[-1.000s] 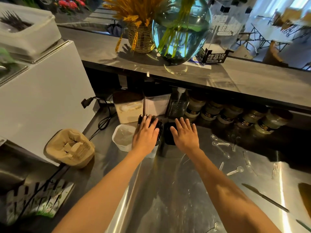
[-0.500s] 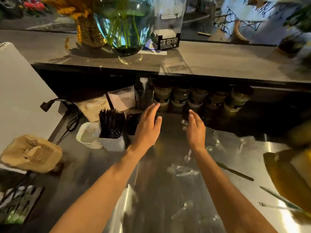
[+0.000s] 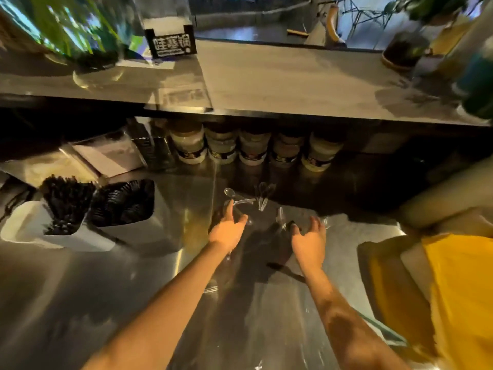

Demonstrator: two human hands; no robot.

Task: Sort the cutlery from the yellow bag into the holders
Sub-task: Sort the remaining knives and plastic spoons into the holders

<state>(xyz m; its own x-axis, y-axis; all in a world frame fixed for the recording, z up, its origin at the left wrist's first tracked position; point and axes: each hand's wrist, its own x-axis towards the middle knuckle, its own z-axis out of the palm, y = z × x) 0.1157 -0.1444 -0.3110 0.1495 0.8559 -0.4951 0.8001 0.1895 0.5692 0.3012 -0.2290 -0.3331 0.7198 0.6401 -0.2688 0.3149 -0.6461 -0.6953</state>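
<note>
Both hands off the holders now and over at the loose clear spoons on the steel counter (image 3: 112, 289). A second back they were flat on top of the cutlery in the holders, pressing it down or tidying; half a second back already swinging right. So: one batch looks parked, next batch being fetched.

Left hand (image 3: 226, 231) reaching forward, fingers mostly straight, fingertips right at a clear plastic spoon (image 3: 237, 198). Not gripping anything yet as far as can be made out. Right hand (image 3: 309, 236) palm turned inward, fingers loosely bent, nothing visibly in it, though the blur and the see-through plastic make that hard to swear to. Two or three more clear spoons (image 3: 262, 201) lying just past and between the hands, another clear piece (image 3: 280, 217) close to the right fingers.

Holders well off to the left: one packed with black cutlery handles (image 3: 65, 201), a black holder (image 3: 125, 202) right beside it also full of black pieces, and a white tub (image 3: 29, 225) in front on the far left, contents not readable from here. Yellow bag (image 3: 458, 303) slumped at the right edge, near the right forearm; can't see inside it.

Guessing the black stuff is largely done and the clear spoons are what's left. Probably a scoop-together with both hands next. Slippery, nearly invisible things on shiny steel, so easy to miss one. Row of jars (image 3: 253, 150) under the shelf right behind, worth not knocking.
</note>
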